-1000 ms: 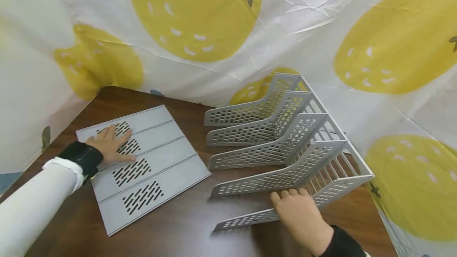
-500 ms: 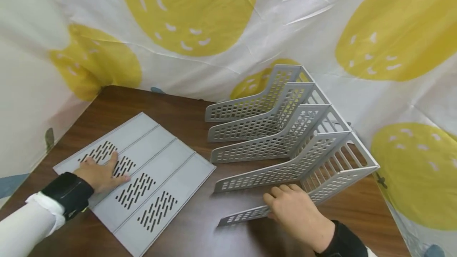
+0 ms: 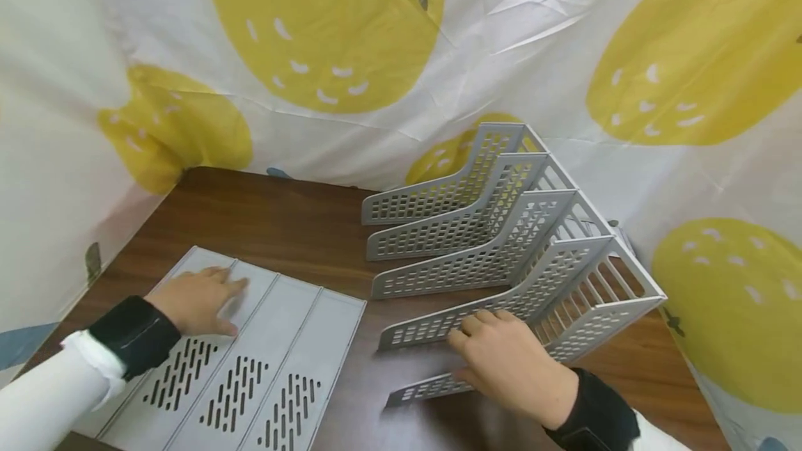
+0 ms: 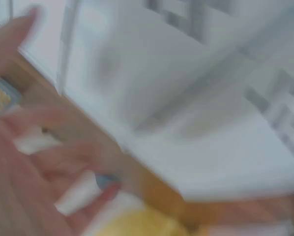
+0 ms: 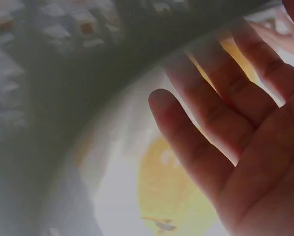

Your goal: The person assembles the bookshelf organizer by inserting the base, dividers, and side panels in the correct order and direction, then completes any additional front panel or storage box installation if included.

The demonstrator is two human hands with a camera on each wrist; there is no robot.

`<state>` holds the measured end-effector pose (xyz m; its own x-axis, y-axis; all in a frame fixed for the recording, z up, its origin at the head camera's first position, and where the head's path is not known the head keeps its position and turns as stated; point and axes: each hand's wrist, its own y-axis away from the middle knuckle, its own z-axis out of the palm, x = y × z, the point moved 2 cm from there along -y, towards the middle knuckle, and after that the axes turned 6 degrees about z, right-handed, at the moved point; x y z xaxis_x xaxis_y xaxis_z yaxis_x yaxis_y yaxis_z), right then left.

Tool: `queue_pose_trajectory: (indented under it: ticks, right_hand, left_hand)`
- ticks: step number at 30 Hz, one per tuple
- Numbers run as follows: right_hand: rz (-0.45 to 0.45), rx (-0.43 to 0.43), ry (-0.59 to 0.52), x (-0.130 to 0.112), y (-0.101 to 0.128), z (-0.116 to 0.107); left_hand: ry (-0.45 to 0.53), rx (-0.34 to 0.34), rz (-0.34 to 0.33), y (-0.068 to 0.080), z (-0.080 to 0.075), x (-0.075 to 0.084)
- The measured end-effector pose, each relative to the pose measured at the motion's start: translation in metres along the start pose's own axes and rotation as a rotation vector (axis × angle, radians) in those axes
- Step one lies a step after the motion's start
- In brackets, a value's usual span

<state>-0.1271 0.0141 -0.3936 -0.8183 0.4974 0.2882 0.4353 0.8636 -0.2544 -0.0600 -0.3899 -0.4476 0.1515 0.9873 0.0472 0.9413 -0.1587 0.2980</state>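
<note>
A flat light-grey panel (image 3: 269, 339) with seams and groups of slots lies on the table at the left. My left hand (image 3: 200, 301) is over its far part, fingers spread. In the left wrist view that hand's fingers (image 4: 34, 172) reach out beside the blurred panel. A grey perforated file rack (image 3: 438, 277) with several upright dividers stands at the right. My right hand (image 3: 510, 367) is at its nearest divider (image 3: 432, 388), overlapping it. Seen from the right wrist, the fingers (image 5: 201, 118) extend loosely, their tips partly behind a blurred grey divider.
The brown wooden table (image 3: 301, 221) is backed by a white cloth (image 3: 539, 61) with large yellow fruit prints. The rack's slatted back (image 3: 583, 214) stands close to the cloth at the right. Another cloth wall rises along the left table edge.
The panel has turned counter-clockwise and come nearer to me. My left hand has gone from its slots to the plain far part. My right hand has shifted slightly left along the rack.
</note>
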Motion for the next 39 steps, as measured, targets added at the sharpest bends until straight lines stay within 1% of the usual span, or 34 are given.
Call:
queue_pose_trajectory:
  ticks: [1, 2, 3, 4, 6, 7, 8, 10, 12, 13, 14, 16, 18, 21, 23, 24, 25, 27, 28, 29, 30, 31, 32, 33, 34, 36, 37, 38, 39]
  right_hand:
    - [-0.005, 0.011, -0.003, 0.001, -0.008, -0.006]
    - [-0.009, 0.015, -0.006, 0.002, -0.017, -0.011]
    - [-0.009, 0.023, -0.004, 0.003, -0.027, -0.017]
    - [-0.004, 0.027, -0.002, 0.005, -0.037, -0.023]
    - [0.022, 0.014, 0.001, 0.012, -0.056, -0.035]
    - [0.042, -0.003, 0.001, 0.015, -0.065, -0.040]
    - [0.066, -0.032, -0.007, 0.020, -0.074, -0.046]
    - [0.118, -0.111, -0.052, 0.029, -0.089, -0.057]
    - [0.168, -0.192, -0.105, 0.037, -0.100, -0.066]
    - [0.194, -0.226, -0.129, 0.040, -0.105, -0.071]
    - [0.217, -0.254, -0.154, 0.043, -0.110, -0.073]
    - [0.245, -0.284, -0.178, 0.046, -0.119, -0.077]
    - [0.250, -0.299, -0.196, 0.049, -0.127, -0.078]
    - [0.252, -0.334, -0.246, 0.052, -0.137, -0.076]
    - [0.251, -0.343, -0.264, 0.053, -0.144, -0.076]
    - [0.260, -0.344, -0.264, 0.054, -0.148, -0.075]
    - [0.266, -0.338, -0.262, 0.054, -0.152, -0.075]
    - [0.281, -0.334, -0.256, 0.055, -0.161, -0.074]
    - [0.289, -0.333, -0.263, 0.056, -0.167, -0.073]
    - [0.294, -0.335, -0.269, 0.056, -0.172, -0.071]
    - [0.299, -0.342, -0.270, 0.057, -0.178, -0.069]
    - [0.303, -0.348, -0.268, 0.057, -0.184, -0.067]
    - [0.310, -0.356, -0.266, 0.058, -0.190, -0.063]
    - [0.318, -0.357, -0.264, 0.060, -0.196, -0.059]
    - [0.330, -0.355, -0.259, 0.062, -0.202, -0.054]
    - [0.359, -0.350, -0.232, 0.067, -0.214, -0.041]
    - [0.373, -0.339, -0.213, 0.071, -0.219, -0.033]
    - [0.384, -0.328, -0.194, 0.073, -0.224, -0.024]
    - [0.394, -0.318, -0.175, 0.076, -0.229, -0.013]
  left_hand:
    - [0.038, 0.021, 0.080, -0.011, 0.000, 0.007]
    - [0.085, 0.013, 0.154, -0.022, 0.001, 0.014]
    - [0.138, -0.022, 0.212, -0.033, 0.003, 0.020]
    - [0.183, -0.073, 0.259, -0.042, 0.007, 0.023]
    - [0.233, -0.149, 0.287, -0.056, 0.015, 0.025]
    - [0.247, -0.163, 0.288, -0.062, 0.019, 0.022]
    - [0.245, -0.167, 0.270, -0.066, 0.022, 0.017]
    - [0.253, -0.138, 0.207, -0.071, 0.027, 0.000]
    - [0.272, -0.089, 0.137, -0.076, 0.028, -0.017]
    - [0.278, -0.072, 0.105, -0.079, 0.027, -0.025]
    - [0.269, -0.068, 0.066, -0.080, 0.027, -0.034]
    - [0.246, -0.061, 0.018, -0.084, 0.028, -0.047]
    - [0.219, -0.059, -0.022, -0.091, 0.031, -0.057]
    - [0.193, -0.044, -0.080, -0.105, 0.040, -0.066]
    - [0.175, -0.041, -0.140, -0.112, 0.044, -0.072]
    - [0.180, -0.047, -0.182, -0.113, 0.044, -0.073]
    - [0.191, -0.060, -0.232, -0.113, 0.040, -0.071]
    - [0.250, -0.084, -0.358, -0.103, 0.023, -0.060]
    - [0.293, -0.099, -0.434, -0.096, 0.014, -0.055]
    - [0.355, -0.090, -0.519, -0.086, 0.006, -0.047]
    - [0.388, -0.086, -0.600, -0.076, -0.002, -0.039]
    - [0.394, -0.072, -0.678, -0.066, -0.008, -0.033]
    - [0.382, -0.048, -0.743, -0.057, -0.013, -0.029]
    - [0.337, -0.044, -0.780, -0.051, -0.013, -0.030]
    - [0.280, -0.054, -0.804, -0.047, -0.013, -0.031]
    - [0.138, -0.084, -0.816, -0.044, -0.015, -0.031]
    - [0.068, -0.094, -0.814, -0.046, -0.015, -0.032]
    - [0.002, -0.097, -0.793, -0.049, -0.014, -0.032]
    - [-0.060, -0.072, -0.756, -0.055, -0.011, -0.032]
